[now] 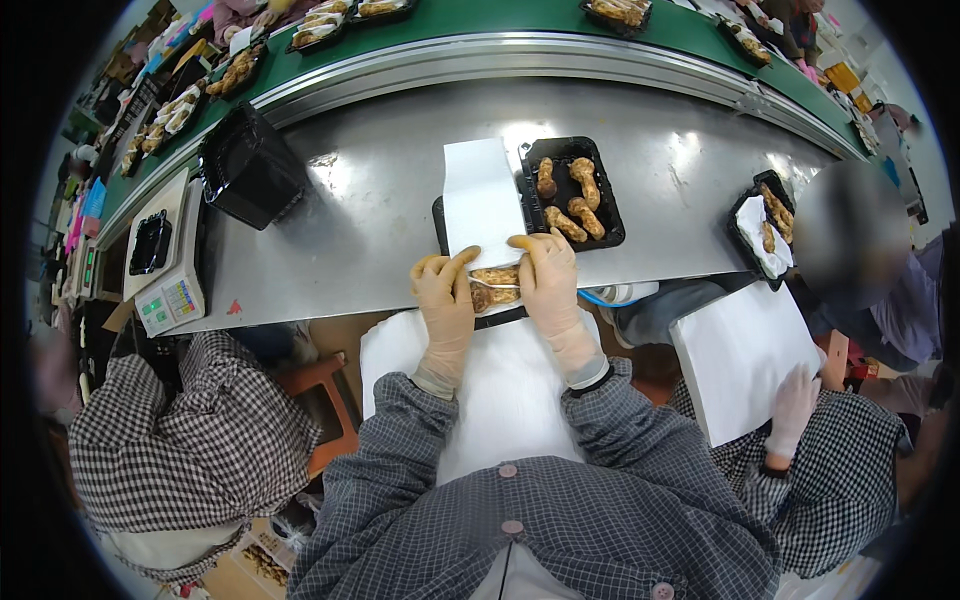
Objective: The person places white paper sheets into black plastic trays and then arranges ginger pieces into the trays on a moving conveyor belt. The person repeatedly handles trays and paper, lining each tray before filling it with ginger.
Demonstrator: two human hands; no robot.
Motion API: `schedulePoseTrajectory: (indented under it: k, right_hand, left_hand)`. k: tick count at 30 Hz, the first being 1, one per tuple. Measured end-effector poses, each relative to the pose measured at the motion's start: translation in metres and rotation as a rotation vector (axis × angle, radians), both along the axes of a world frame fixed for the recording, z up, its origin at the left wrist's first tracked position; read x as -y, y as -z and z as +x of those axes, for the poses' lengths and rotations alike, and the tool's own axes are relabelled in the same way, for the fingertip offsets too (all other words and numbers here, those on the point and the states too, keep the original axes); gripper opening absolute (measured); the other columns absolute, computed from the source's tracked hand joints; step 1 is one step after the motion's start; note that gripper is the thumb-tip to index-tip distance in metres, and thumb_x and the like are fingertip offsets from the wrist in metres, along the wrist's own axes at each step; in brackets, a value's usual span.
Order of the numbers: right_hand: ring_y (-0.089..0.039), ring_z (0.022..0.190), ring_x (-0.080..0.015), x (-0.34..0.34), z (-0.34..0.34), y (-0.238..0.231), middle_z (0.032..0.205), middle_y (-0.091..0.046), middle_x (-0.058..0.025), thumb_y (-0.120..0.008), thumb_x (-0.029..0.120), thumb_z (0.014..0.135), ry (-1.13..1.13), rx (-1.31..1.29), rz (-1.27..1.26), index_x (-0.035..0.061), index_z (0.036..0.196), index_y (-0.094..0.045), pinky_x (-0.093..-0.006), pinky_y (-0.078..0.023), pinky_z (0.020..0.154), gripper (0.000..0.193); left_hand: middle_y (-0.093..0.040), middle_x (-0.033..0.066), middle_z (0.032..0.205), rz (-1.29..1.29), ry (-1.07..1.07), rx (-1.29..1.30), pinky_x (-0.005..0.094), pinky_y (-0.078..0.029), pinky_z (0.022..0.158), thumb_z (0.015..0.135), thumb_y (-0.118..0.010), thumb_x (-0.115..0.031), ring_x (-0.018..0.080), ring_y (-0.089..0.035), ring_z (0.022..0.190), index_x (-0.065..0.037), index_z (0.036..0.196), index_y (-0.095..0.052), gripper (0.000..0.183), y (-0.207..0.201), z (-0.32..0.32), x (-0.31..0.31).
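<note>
My left hand (pixel 445 305), in a pale yellowish glove, pinches the near left corner of a white paper sheet (pixel 483 190). The near right corner is gripped by my right hand (pixel 551 290), gloved the same way. Beneath the sheet lies a black plastic tray (pixel 438 222), its far part covered by the paper. Brown knobbly mushrooms (pixel 494 288) show at its near end, between my hands. Just to the right, a second black tray (pixel 613 222) holds several mushrooms (pixel 584 182), spaced apart.
Stacked black trays (pixel 250 165) and a scale (pixel 172 290) bearing a small black tray stand left. A filled tray (pixel 765 230) sits at the right edge. Behind runs a green conveyor (pixel 480 22) with trays. Co-workers sit on both sides; the right one holds a white paper stack (pixel 745 355).
</note>
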State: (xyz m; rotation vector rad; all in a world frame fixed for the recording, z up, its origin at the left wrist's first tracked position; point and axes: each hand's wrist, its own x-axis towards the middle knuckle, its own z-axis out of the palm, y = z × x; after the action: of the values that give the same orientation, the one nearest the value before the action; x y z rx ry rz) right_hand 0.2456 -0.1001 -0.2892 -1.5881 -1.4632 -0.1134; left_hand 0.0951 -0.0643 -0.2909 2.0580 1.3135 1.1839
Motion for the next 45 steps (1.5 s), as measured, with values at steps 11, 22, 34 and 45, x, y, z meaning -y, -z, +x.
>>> schedulePoseTrajectory:
  k: [11,22,34,45]
  right_hand:
    - [-0.060,0.090,-0.0309,0.005,0.035,-0.028,0.090,-0.062,-0.0122,-0.066,0.016,0.083,0.232,0.206,-0.063,0.0048,0.088,-0.068,-0.0423,-0.047,0.080,0.012]
    - [-0.066,0.079,-0.0236,-0.004,0.066,-0.028,0.078,-0.069,-0.0046,-0.057,0.014,0.084,0.335,0.566,-0.627,0.0146,0.080,-0.071,-0.0365,-0.049,0.071,0.014]
    - [-0.070,0.086,-0.0242,-0.010,0.058,-0.044,0.085,-0.074,-0.0068,-0.058,0.016,0.087,0.398,0.498,-0.770,0.0110,0.085,-0.076,-0.0356,-0.051,0.076,0.019]
    - [-0.066,0.078,-0.0301,0.011,0.016,-0.052,0.075,-0.066,-0.0105,-0.067,0.024,0.080,-0.349,0.293,-0.274,0.0084,0.084,-0.069,-0.0400,-0.051,0.072,0.016]
  left_hand:
    - [-0.057,0.0092,0.088,0.128,0.069,-0.076,0.0425,-0.038,0.085,0.084,-0.061,-0.008,0.0273,-0.053,0.090,-0.010,0.097,-0.076,0.020,0.021,-0.007,-0.006]
    - [-0.049,0.0094,0.087,0.123,0.171,-0.162,0.0400,-0.038,0.084,0.093,-0.056,-0.013,0.0271,-0.048,0.087,-0.003,0.106,-0.074,0.024,0.010,-0.018,0.007]
    - [-0.050,0.0094,0.089,0.098,0.161,-0.164,0.0399,-0.038,0.087,0.090,-0.059,-0.011,0.0273,-0.048,0.092,-0.002,0.106,-0.073,0.024,0.006,-0.019,0.018]
    - [-0.058,0.0138,0.100,0.196,0.178,-0.139,0.0431,-0.039,0.091,0.091,-0.059,-0.013,0.0311,-0.052,0.099,0.000,0.102,-0.072,0.022,0.003,-0.012,0.033]
